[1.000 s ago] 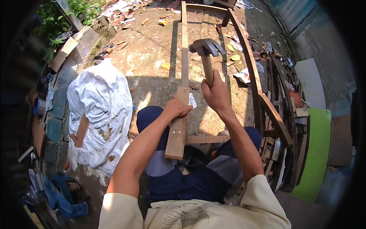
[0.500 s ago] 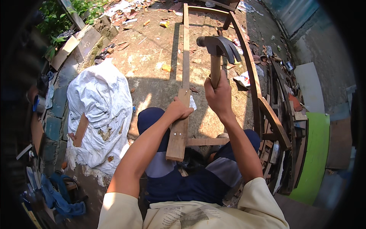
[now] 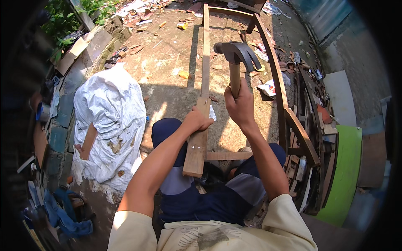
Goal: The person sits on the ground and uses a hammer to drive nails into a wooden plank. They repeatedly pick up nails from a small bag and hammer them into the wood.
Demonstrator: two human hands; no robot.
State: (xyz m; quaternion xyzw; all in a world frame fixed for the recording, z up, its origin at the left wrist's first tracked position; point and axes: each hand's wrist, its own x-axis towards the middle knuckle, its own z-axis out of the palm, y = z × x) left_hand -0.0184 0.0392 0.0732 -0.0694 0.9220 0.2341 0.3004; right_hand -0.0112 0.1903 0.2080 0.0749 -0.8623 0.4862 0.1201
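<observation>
A claw hammer (image 3: 235,79) with a wooden handle and dark metal head is upright in my right hand (image 3: 240,104), fingers wrapped round the handle. Its head is raised above and to the right of a short wooden board (image 3: 196,157). My left hand (image 3: 197,120) grips that board, thumb across its face. The board overlaps the near end of a long wooden rail (image 3: 205,62), part of a four-sided wooden frame. A nail stands near the board's far end, and two shiny nail heads show lower on its face. The frame's near crosspiece (image 3: 228,155) runs between my knees.
A crumpled white sack (image 3: 111,121) lies to the left beside a low block wall (image 3: 58,142). The frame's right rail (image 3: 274,67) stretches away, with scrap wood and a green panel (image 3: 341,167) beyond it. Leaves and litter are scattered over the concrete.
The hammer head has dipped slightly and shifted a little left in my right hand. My left hand keeps its grip on the board.
</observation>
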